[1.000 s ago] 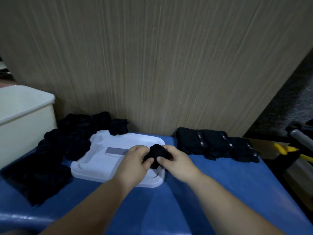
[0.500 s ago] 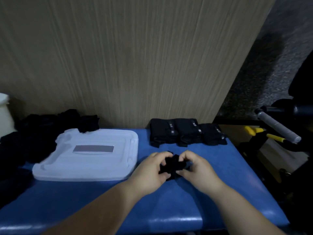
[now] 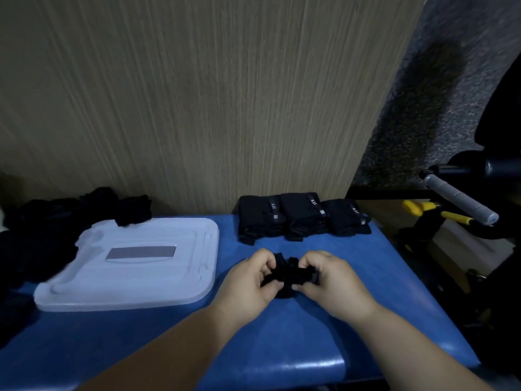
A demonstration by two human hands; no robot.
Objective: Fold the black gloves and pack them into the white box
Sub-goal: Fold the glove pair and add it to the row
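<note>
Left forearm [image 3: 174, 342] and right forearm [image 3: 408, 342], both bare, enter from the bottom edge and converge toward centre. Left hand [image 3: 248, 283] and right hand [image 3: 334, 283] sit close together, backs up, fingers curled inward, thumbs on the near side. Each pinches one end of the bunched black fabric glove [image 3: 287, 273] between them. Wrists roughly level.
</note>
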